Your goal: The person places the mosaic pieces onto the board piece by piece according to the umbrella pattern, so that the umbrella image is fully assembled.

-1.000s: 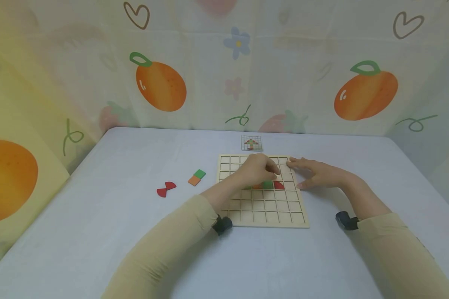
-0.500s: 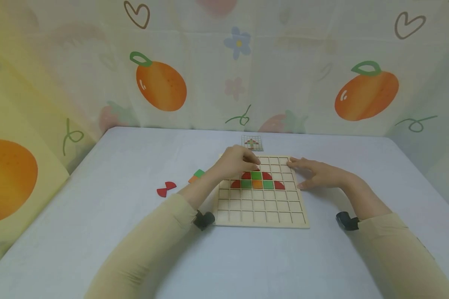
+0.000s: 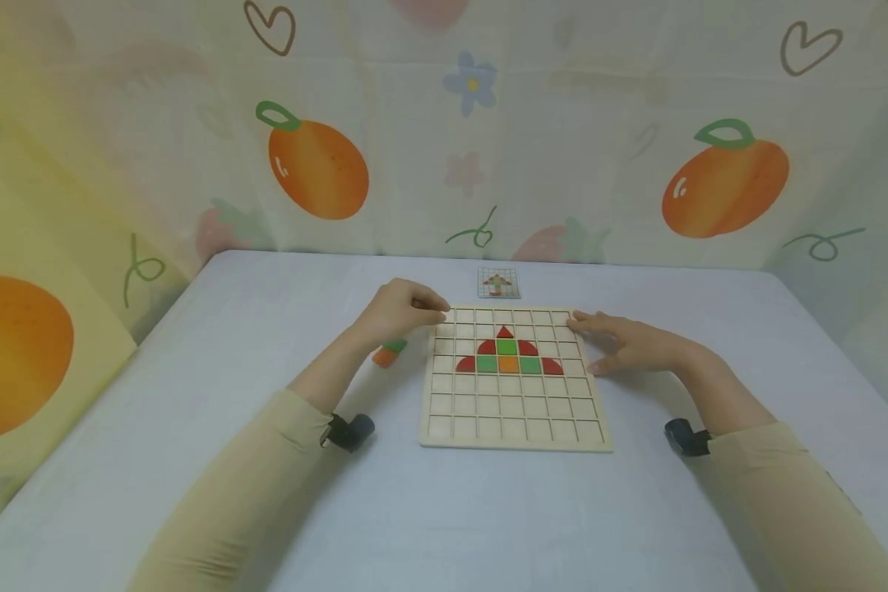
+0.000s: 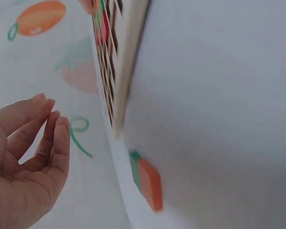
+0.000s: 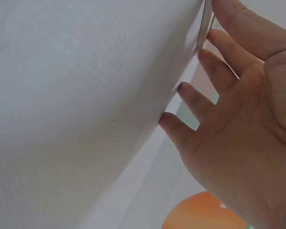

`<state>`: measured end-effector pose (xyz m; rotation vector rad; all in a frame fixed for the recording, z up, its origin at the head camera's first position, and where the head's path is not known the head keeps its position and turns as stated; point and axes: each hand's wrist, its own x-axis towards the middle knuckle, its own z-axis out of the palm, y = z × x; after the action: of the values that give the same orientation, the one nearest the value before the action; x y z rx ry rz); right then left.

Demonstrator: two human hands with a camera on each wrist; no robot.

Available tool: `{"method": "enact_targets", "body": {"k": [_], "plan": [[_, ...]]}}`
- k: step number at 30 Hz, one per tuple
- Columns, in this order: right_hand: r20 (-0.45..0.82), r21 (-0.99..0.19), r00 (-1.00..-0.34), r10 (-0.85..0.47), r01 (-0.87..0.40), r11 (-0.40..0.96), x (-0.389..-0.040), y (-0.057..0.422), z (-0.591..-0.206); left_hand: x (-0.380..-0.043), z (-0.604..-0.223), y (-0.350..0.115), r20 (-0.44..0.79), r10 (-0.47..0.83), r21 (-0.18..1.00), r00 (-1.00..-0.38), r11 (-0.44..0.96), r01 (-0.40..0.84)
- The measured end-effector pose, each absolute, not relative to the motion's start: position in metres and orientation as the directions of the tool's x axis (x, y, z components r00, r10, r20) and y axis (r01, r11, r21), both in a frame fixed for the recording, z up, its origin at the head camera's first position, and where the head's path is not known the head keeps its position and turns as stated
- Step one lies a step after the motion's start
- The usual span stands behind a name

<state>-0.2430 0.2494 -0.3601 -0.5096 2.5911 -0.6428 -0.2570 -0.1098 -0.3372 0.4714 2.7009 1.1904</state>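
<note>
A light wooden grid board [image 3: 513, 406] lies on the table. Across its upper middle runs a stepped shape of red, green and orange pieces, with a small red triangle [image 3: 505, 333] at the top. My left hand [image 3: 401, 314] is in the air by the board's far left corner; in the left wrist view its fingers are loosely bent with nothing between them. My right hand [image 3: 634, 344] rests at the board's right edge, fingers spread and touching its rim.
Left of the board, under my left hand, an orange square tile [image 3: 387, 357] and a green square tile [image 3: 396, 344] lie side by side. Behind the board lies a small pattern card [image 3: 499, 284]. A patterned curtain [image 3: 414, 123] rises behind the white table [image 3: 518, 518].
My left hand has moved left off the board, uncovering the pieces; the red triangle now lies at the shape's top. My left forearm covers the loose red pieces. My right hand stays.
</note>
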Motion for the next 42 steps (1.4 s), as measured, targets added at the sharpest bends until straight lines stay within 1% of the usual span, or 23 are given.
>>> {"method": "enact_targets", "body": {"k": [4, 8, 11, 16, 25, 42], "plan": [[-0.305, -0.515, -0.844, -0.441, -0.244, 0.822, -0.242, 0.249, -0.359, -0.263, -0.344, -0.132, -0.059, 0.287, 0.712, -0.956, 0.684, 0.161], [-0.313, -0.519, -0.843, -0.438, -0.235, 0.822, -0.242, 0.248, -0.359, -0.266, -0.352, -0.15, -0.141, 0.246, 0.695, -0.959, 0.714, 0.081], [-0.317, -0.51, -0.844, -0.432, -0.232, 0.828, -0.242, 0.248, -0.359, -0.267, -0.356, -0.159, -0.182, 0.244, 0.702, -0.952, 0.711, 0.048], [-0.309, -0.505, -0.844, -0.438, -0.245, 0.828, -0.242, 0.248, -0.359, -0.265, -0.359, -0.169, -0.212, 0.262, 0.724, -0.942, 0.69, 0.028], [-0.308, -0.513, -0.841, -0.444, -0.247, 0.822, -0.242, 0.249, -0.358, -0.263, -0.365, -0.174, -0.191, 0.233, 0.667, -0.954, 0.744, 0.049], [-0.313, -0.517, -0.843, -0.437, -0.234, 0.823, -0.242, 0.248, -0.359, -0.256, -0.363, -0.17, -0.174, 0.232, 0.633, -0.957, 0.771, 0.072]]}}
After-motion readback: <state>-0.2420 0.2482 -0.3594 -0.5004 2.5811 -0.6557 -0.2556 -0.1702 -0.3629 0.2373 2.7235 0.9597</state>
